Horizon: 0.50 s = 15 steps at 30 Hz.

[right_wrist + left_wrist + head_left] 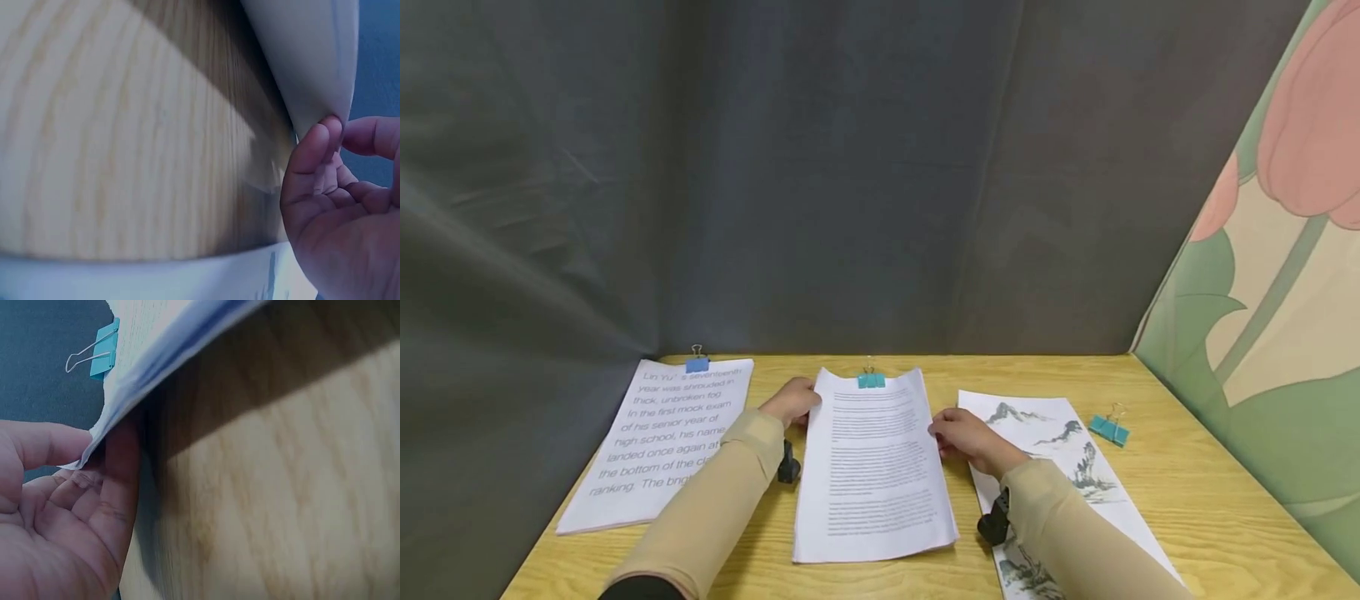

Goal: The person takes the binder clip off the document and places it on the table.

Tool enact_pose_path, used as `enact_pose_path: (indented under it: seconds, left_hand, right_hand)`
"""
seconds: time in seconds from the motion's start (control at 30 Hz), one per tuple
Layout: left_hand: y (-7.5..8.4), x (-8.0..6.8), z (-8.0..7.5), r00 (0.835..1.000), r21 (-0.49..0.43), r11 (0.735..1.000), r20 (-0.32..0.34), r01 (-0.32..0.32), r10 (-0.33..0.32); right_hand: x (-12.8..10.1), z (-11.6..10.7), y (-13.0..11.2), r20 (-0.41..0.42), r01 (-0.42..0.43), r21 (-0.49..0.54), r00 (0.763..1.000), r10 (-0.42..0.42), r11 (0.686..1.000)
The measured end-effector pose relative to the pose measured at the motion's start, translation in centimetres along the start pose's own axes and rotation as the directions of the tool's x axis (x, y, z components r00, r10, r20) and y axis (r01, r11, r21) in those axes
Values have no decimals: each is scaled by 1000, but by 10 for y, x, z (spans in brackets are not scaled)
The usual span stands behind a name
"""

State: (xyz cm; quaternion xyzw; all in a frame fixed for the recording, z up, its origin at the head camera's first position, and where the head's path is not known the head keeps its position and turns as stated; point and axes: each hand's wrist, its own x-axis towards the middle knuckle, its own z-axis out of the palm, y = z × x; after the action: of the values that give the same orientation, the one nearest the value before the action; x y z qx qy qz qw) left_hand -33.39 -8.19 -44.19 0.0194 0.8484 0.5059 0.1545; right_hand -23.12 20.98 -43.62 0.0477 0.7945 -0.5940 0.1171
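Observation:
A stack of printed paper (880, 467) with small text lies in the middle, a teal binder clip (871, 381) on its top edge. My left hand (793, 402) pinches the stack's left edge near the top corner; in the left wrist view the thumb of the left hand (62, 500) lies above the sheets with fingers beneath. On the opposite edge, somewhat lower, my right hand (970, 435) pinches the paper. The right wrist view has the right hand (350, 200) with thumb and fingertips on the sheet's edge, which is lifted off the wood.
Large-print sheets (655, 442) with a blue binder clip (697, 365) lie on the left. Sheets with an ink landscape (1037, 417) lie under the right forearm. A loose teal binder clip (1108, 429) sits farther right on the wooden table (1217, 508). A dark curtain (880, 183) stands behind.

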Motion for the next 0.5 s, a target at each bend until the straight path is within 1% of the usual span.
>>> enact_pose_path:
  seconds: [0.2,0.33,0.5]
  left_hand:
    - [4,-3,6,1000,0,1000,5,-5,5]
    - [7,-4,11,1000,7,1000,14,-21,21]
    - [12,-6,16,999,0,999,23,-45,45]
  right_hand:
    - [1,-6,4,14,-16,-14,1000,16,1000]
    - [2,-10,6,12,-15,-20,1000,15,1000]
    - [5,-13,7,-9,-17,-20,1000,17,1000]
